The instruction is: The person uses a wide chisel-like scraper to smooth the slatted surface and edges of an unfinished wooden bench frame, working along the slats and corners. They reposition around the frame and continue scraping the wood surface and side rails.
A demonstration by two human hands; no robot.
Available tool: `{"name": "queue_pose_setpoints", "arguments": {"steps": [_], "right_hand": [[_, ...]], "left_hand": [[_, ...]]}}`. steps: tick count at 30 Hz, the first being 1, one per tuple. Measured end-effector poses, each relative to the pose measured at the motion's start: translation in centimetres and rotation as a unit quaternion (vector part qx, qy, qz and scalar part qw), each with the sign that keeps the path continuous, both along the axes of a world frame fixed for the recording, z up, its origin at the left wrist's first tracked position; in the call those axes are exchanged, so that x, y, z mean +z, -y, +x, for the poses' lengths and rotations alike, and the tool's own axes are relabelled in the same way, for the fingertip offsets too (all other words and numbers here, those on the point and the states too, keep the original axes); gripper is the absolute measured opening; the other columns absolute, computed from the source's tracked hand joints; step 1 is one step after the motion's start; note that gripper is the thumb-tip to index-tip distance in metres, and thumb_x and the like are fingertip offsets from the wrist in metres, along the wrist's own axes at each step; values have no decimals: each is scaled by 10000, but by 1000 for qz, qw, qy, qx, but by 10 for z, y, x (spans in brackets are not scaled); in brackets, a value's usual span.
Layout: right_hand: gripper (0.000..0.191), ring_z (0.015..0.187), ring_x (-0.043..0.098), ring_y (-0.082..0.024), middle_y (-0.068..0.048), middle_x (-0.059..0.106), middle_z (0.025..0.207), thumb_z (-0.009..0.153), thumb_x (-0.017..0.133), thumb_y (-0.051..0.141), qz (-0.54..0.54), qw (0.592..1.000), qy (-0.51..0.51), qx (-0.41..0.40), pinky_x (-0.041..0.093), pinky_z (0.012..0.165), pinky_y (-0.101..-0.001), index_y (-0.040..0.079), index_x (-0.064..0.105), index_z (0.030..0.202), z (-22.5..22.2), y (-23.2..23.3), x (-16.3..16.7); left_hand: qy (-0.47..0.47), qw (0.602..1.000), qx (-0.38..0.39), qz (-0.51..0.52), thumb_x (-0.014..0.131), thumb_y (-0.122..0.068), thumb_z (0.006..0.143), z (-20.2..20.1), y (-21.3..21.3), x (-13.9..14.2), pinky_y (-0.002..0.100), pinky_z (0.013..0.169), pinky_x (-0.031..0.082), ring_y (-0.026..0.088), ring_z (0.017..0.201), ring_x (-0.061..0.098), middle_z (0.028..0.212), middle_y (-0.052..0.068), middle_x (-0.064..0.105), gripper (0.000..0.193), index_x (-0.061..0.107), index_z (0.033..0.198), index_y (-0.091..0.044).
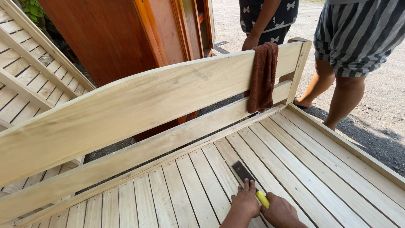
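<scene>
Both my hands press a scraper with a yellow handle [263, 199] and a flat dark blade [242, 171] onto the pale wooden slats [295, 156] of a bed frame. My left hand [245, 200] lies flat over the tool, just behind the blade. My right hand [280, 211] grips the yellow handle at the bottom edge of the view. The blade lies flat on a slat and points toward the headboard [139, 105].
A brown cloth [262, 76] hangs over the headboard's top rail. Two people stand on the gravel beyond the far right corner post [298, 67]. An orange-brown wooden cabinet [126, 33] stands behind the headboard. Another slatted frame [29, 80] leans at the left.
</scene>
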State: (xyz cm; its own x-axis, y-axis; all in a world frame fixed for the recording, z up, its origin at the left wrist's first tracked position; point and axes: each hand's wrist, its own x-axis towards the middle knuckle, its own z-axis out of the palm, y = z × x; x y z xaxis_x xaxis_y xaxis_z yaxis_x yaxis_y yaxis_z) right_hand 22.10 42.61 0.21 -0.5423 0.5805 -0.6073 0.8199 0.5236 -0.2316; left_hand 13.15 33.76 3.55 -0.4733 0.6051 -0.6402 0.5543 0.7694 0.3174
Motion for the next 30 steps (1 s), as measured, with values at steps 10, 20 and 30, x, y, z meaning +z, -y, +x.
{"name": "queue_pose_setpoints", "arguments": {"steps": [10, 20, 30], "right_hand": [[357, 998, 773, -291, -158, 739, 1094, 925, 676, 149, -35, 994, -95, -29, 613, 902, -444, 77, 528, 1241, 5, 21, 33], [323, 1063, 728, -248, -107, 748, 1105, 1028, 571, 303, 22, 998, -64, 9, 557, 958, -456, 141, 521, 1303, 17, 44, 47], [300, 926, 759, -159, -74, 798, 1036, 1055, 501, 324, -6, 1000, 24, 8, 607, 841, -393, 108, 709, 1066, 23, 43, 39]], "left_hand": [[21, 997, 72, 36, 608, -58, 925, 11, 23, 40, 529, 1271, 230, 243, 1596, 138, 1757, -4, 9, 1041, -103, 1662, -250], [76, 961, 207, 169, 533, -118, 891, 11, 14, 52, 388, 950, 515, 346, 1196, 619, 1393, 239, 561, 616, 411, 1488, -28], [206, 854, 439, 189, 567, -77, 931, 42, -1, 73, 356, 919, 599, 356, 1133, 694, 1375, 318, 582, 664, 301, 1527, 51]]}}
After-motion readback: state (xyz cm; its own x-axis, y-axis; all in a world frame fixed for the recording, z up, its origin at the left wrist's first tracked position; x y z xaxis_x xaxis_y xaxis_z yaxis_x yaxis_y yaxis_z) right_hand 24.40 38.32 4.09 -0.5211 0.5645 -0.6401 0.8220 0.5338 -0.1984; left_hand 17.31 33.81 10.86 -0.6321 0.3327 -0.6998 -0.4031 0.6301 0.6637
